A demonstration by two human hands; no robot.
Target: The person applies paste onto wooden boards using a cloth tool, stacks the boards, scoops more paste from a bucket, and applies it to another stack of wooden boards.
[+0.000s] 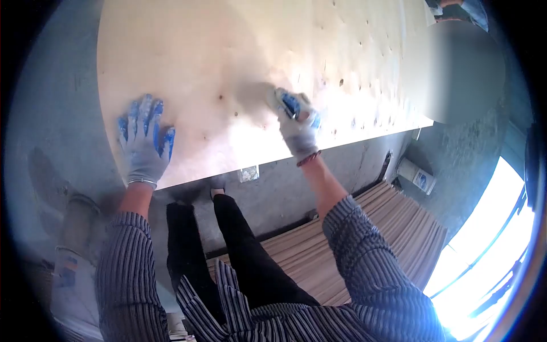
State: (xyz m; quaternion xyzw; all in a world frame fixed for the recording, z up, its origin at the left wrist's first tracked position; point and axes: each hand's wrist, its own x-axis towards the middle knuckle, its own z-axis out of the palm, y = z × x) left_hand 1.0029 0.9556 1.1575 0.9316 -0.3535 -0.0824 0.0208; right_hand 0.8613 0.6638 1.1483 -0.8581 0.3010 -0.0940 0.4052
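My left hand [143,139], in a white glove with blue-coated, whitish-smeared fingers, lies flat with fingers spread on the near left corner of a large plywood sheet [188,68]. Further right, my right hand [299,122] wears a matching glove and is closed over the sheet. Its fingers wrap a small pale, flat-edged tool [272,98], mostly covered by the glove and blurred, so its exact kind is unclear. Small dark knots and marks dot the pale wood around that hand.
Below the sheet's near edge lies a stack of thin wooden boards [393,222]. A white bucket [416,175] lies on the concrete floor at the right, and another pale container [74,285] stands at lower left. Part of another person [456,7] shows at the far right corner.
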